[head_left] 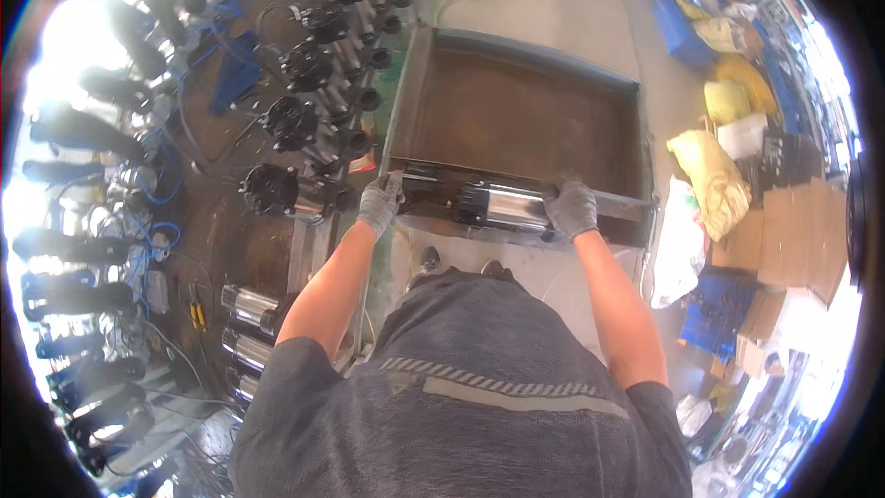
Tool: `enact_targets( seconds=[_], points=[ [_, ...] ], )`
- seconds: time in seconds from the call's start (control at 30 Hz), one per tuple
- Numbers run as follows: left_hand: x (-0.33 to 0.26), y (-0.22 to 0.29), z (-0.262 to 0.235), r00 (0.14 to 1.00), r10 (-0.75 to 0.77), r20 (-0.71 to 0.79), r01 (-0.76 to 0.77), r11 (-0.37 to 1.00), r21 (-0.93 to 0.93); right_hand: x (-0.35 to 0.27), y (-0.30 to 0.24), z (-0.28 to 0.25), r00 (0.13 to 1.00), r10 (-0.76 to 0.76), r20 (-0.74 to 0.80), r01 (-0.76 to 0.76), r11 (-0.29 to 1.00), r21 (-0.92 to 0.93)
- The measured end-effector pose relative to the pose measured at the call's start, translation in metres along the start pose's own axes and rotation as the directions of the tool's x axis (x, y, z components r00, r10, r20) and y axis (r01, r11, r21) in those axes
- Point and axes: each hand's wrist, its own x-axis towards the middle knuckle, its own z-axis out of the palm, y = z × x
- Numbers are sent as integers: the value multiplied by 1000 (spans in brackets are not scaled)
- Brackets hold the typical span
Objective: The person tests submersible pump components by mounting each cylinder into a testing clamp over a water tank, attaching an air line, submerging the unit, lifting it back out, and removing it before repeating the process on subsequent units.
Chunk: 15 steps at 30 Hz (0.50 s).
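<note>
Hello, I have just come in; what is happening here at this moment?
A person with gloved hands stands at a brown-floored metal tray. A silver-and-black motor-like unit lies sideways along its near edge. The right hand is at the unit's right end; the left hand is at the tray's near left corner, though what it grips is unclear. Similar units stand in a row on the left, and silver cylinders lie nearer the person.
</note>
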Motion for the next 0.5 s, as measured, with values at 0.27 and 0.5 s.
enact_targets(
  seconds=[0.27, 0.5],
  points=[
    [-65, 11, 35, 841, 450, 300, -448, 269, 852, 8, 107, 25, 941, 308, -142, -132, 718, 683],
    [-78, 22, 24, 927, 222, 302, -314, 23, 949, -28, 188, 42, 846, -81, 527, -52, 971, 232]
  ],
)
